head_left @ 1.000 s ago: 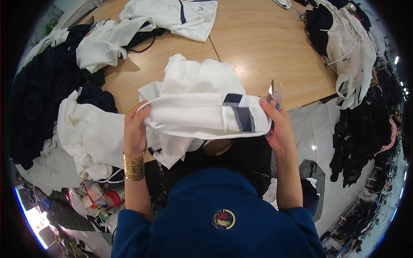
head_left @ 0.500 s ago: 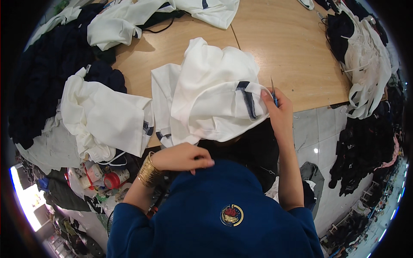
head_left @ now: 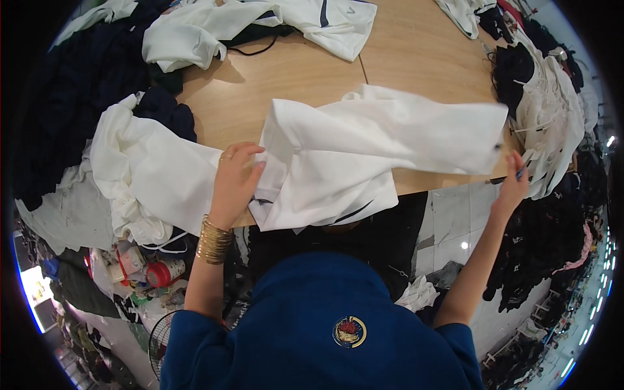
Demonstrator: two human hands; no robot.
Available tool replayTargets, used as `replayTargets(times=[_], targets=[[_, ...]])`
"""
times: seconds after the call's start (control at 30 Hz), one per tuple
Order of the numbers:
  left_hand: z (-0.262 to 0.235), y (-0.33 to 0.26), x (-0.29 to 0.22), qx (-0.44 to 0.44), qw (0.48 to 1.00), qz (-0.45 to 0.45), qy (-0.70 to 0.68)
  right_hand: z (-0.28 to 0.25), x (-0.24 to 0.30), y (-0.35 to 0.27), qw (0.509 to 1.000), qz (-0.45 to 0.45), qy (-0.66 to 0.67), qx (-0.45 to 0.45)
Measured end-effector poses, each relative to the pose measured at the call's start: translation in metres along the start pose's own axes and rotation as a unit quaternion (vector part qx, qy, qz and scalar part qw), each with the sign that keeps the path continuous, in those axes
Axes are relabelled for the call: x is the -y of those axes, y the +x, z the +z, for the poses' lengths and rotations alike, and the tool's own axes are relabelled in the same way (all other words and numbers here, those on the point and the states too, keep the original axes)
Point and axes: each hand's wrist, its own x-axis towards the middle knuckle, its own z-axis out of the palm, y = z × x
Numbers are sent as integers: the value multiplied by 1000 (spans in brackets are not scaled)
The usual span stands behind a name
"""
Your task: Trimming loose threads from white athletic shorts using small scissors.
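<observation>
Partly over table edge [head_left: 442, 181], white garment [head_left: 338, 140]

The central white garment [head_left: 364, 143] blurs at its right end; right fingers [head_left: 511, 164] partly hide a blue tool [head_left: 520, 174]; the table [head_left: 422, 49] is cropped above.

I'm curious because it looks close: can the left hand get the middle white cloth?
Probably yes: the left hand is right beside the middle white cloth, and nothing seems to lie between them.

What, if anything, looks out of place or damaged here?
A pale tangle of cloth droops over the right edge of the table, looking untidy. At lower left, a red-lidded container seems tilted. The white garment in front is rumpled, without clear damage.
</observation>
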Motion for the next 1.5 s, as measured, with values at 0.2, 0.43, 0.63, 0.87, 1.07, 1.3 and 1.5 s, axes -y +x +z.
replayTargets(times=[0.2,0.43,0.63,0.87,1.07,1.3,1.5], targets=[[8,11,-3,100,914,-234,-315,42,56,-46,979,-80,-72,172],[50,4,-33,183,923,-183,-284,58,49,-95,938,-153,-92,299],[30,25,-35,123,857,-208,-456,55,-5,-93,946,-189,-140,225],[-68,96,-83,-101,917,38,-383,17,131,-32,980,-144,83,107],[-175,117,-127,-179,923,210,-269,-39,200,-4,916,-338,215,17],[-168,246,-200,-171,919,355,20,2,217,120,871,-450,-154,119],[-52,337,-116,-186,846,499,-34,131,194,106,839,-460,-290,19]])
